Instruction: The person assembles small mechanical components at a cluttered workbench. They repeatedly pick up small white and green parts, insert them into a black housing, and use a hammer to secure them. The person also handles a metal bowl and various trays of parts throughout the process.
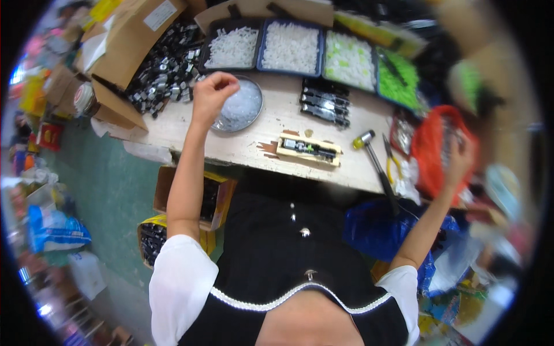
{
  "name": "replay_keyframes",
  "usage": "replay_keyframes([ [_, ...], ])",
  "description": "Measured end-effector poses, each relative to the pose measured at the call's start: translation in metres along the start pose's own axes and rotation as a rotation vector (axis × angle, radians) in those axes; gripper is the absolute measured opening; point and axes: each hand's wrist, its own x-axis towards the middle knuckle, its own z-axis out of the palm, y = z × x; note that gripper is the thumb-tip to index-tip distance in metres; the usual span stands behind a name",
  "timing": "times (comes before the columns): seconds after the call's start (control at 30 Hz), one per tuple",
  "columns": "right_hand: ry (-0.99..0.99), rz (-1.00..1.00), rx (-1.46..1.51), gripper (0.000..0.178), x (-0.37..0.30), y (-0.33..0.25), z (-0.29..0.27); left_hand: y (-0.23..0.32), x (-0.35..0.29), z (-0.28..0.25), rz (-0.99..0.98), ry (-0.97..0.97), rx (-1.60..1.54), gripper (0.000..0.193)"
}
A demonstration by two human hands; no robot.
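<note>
Scuffed pale desk (277, 118) below left grip (214, 95) and right grip (460, 157). Crumpled red plastic bag (428, 157) under right grip. Round metal dish (234, 128) beside left grip. Oblong wooden fixture (301, 158) between grips. Left grip raised, curled; right grip outstretched; cannot tell if grasping.

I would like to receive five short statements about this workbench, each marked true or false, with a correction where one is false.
1. The right hand is at the red bag. True.
2. The hammer lies to the right of the wooden holder. True.
3. The left hand reaches for the hammer. False: the left hand is beside or over the round dish.
4. The rightmost tray in the row holds white pieces. False: it holds bright green pieces.
5. The person's sleeves are white. True.
</note>
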Motion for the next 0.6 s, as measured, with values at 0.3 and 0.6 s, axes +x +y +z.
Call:
replay_keyframes([
  [0.3, -0.195, 0.087, 0.253, 0.017, -0.051, -0.057, 0.083, -0.005, -0.056, 0.014, 0.357, -0.010, 0.519, 0.006],
  [0.6, -0.286, -0.017, 0.170, 0.015, -0.093, -0.059, 0.108, -0.014, -0.054, 0.026, 0.444, -0.033, 0.746, 0.011],
])
